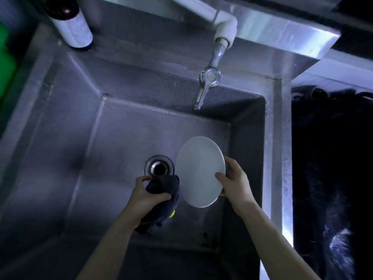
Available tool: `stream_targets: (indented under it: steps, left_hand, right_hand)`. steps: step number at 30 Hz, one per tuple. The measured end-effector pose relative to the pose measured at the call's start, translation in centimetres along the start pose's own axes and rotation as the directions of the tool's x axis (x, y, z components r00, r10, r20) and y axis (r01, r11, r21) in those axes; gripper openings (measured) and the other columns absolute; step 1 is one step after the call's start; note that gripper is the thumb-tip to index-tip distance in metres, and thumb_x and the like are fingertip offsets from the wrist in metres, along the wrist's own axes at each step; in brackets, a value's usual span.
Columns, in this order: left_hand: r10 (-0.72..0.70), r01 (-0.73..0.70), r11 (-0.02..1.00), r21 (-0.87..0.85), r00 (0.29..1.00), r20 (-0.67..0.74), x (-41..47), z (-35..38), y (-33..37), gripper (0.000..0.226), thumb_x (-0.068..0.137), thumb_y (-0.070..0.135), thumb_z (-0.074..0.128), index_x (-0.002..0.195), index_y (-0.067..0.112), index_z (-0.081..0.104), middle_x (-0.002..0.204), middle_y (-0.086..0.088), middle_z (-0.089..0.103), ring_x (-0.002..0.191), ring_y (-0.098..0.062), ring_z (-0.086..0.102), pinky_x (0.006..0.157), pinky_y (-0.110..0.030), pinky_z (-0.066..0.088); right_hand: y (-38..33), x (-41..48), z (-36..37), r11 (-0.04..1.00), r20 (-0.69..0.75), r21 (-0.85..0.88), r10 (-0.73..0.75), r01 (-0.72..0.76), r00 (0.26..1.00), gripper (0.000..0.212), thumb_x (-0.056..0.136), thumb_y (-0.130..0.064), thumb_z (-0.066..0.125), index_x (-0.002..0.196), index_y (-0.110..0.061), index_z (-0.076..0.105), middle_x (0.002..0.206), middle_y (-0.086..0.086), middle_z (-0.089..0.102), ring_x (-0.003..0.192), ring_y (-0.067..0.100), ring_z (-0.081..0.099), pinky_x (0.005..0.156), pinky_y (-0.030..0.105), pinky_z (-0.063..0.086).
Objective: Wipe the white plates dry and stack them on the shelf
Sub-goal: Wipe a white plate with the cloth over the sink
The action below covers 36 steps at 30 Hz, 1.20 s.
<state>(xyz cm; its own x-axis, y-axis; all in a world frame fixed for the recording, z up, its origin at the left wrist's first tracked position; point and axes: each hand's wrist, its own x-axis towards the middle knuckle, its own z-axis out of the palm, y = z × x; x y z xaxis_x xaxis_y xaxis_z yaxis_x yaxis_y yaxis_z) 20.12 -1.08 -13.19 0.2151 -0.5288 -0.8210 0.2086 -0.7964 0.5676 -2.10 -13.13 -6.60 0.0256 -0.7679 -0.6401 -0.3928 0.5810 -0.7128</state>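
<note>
While the right hand grips a white plate over the sink, the left hand clutches a dark cloth

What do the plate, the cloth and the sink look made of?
The plate looks like glazed ceramic, smooth white with a soft sheen, possibly melamine. The cloth is dark soft fabric, bunched into folds. The sink is brushed stainless steel: grey, dull streaky reflections.

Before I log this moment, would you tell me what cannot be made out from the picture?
Head view only:
- Shelf and other plates: outside the frame.
- White plate: far face turned away, wetness too faint to tell.
- Bottle: top cut off by the upper edge, label blurred.
- Dark space right of the sink: too dark to identify.
</note>
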Motion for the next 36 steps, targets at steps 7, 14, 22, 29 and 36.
stream_targets:
  steps: [7, 14, 22, 29, 36]
  left_hand:
    - [0.367, -0.356, 0.929, 0.105, 0.921, -0.129, -8.7, 0.3, 6.0, 0.056, 0.054, 0.022, 0.063, 0.097, 0.055, 0.048, 0.091, 0.023, 0.064, 0.077, 0.008, 0.061, 0.058, -0.016, 0.047]
    - [0.784, -0.733, 0.587, 0.343, 0.620, -0.016, -17.4, 2.7, 10.3, 0.057, 0.078, -0.004, 0.057, 0.118, 0.035, 0.064, 0.136, 0.012, 0.058, 0.129, -0.009, 0.049, 0.106, -0.035, 0.042]
    - [0.908, -0.700, 0.368, 0.612, 0.412, -0.075, -24.1, 5.6, 12.2, 0.051, 0.082, -0.010, 0.063, 0.123, 0.021, 0.067, 0.103, -0.006, 0.052, 0.091, -0.015, 0.054, 0.088, -0.015, 0.040]
    - [0.675, -0.742, 0.668, 0.059, 0.570, -0.468, -28.1, 8.2, 15.0, 0.039, 0.069, 0.005, 0.084, 0.095, 0.031, 0.071, 0.072, 0.006, 0.057, 0.057, 0.003, 0.054, 0.059, -0.010, 0.045]
    - [0.746, -0.851, 0.496, -0.172, 0.519, -0.417, -32.7, 9.6, 17.6, 0.038, 0.070, -0.009, 0.073, 0.085, 0.026, 0.073, 0.066, 0.010, 0.054, 0.058, -0.002, 0.050, 0.057, -0.012, 0.043]
  right_hand:
    - [-2.1, -7.6, -2.8, 0.976, 0.003, 0.176, -0.132, 0.130, 0.991, 0.047, 0.092, 0.004, 0.057, 0.118, -0.034, 0.064, 0.107, -0.008, 0.074, 0.104, 0.023, 0.067, 0.080, 0.054, 0.060]
    - [-3.7, -13.1, -4.6, 0.921, 0.094, 0.332, -0.246, 0.202, 0.965, 0.048, 0.093, 0.002, 0.057, 0.104, -0.042, 0.074, 0.099, -0.002, 0.076, 0.085, 0.020, 0.073, 0.062, 0.037, 0.058]
    - [-5.1, -16.8, -9.3, 0.853, 0.140, 0.468, -0.331, 0.233, 0.933, 0.044, 0.094, 0.004, 0.053, 0.120, -0.027, 0.069, 0.094, 0.006, 0.075, 0.074, 0.020, 0.071, 0.056, 0.031, 0.054]
    - [-4.9, -19.0, -12.5, 0.816, 0.165, 0.506, -0.409, 0.279, 0.898, 0.049, 0.093, 0.004, 0.053, 0.104, -0.039, 0.074, 0.085, -0.004, 0.076, 0.067, 0.014, 0.071, 0.054, 0.030, 0.055]
    - [-4.9, -20.4, -12.2, 0.811, 0.176, 0.517, -0.414, 0.274, 0.893, 0.045, 0.094, 0.005, 0.051, 0.110, -0.031, 0.072, 0.098, 0.009, 0.073, 0.078, 0.026, 0.070, 0.055, 0.035, 0.055]
